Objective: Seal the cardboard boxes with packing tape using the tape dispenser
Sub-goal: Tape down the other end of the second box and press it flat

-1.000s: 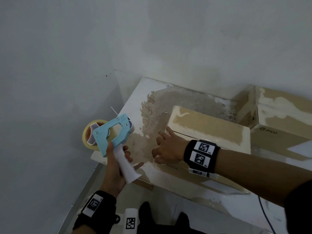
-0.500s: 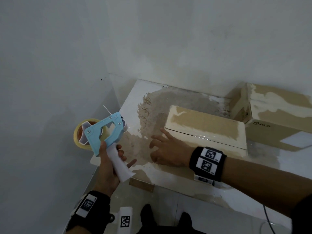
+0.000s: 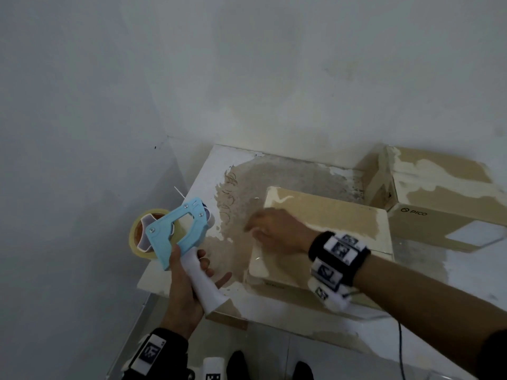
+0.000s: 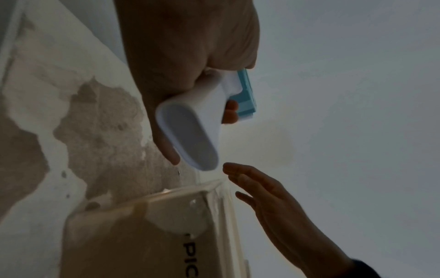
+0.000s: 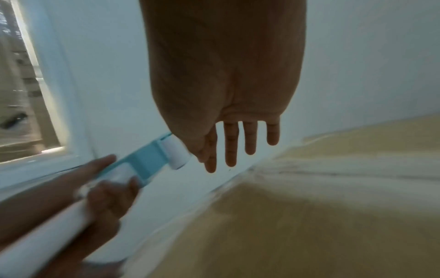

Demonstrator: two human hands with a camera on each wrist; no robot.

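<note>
My left hand (image 3: 186, 281) grips the white handle of a light-blue tape dispenser (image 3: 178, 229) with a roll of clear tape (image 3: 140, 234), held off the table's left corner. The handle's end (image 4: 188, 131) shows in the left wrist view. A flat cardboard box (image 3: 329, 223) lies on the table. My right hand (image 3: 274, 231), fingers straight, hovers over the box's left end; in the right wrist view its fingers (image 5: 231, 146) are spread and hold nothing. The dispenser (image 5: 147, 159) sits just left of them.
A larger cardboard box (image 3: 439, 204) printed PICO stands at the back right against the wall. The table (image 3: 208, 182) has peeling white paint and sits in a wall corner. A cable (image 3: 400, 349) hangs at the front right. My feet (image 3: 241, 366) are below.
My right hand has risen from the table beside the box to above the box's left end, blurred by motion. The dispenser in my left hand has barely shifted.
</note>
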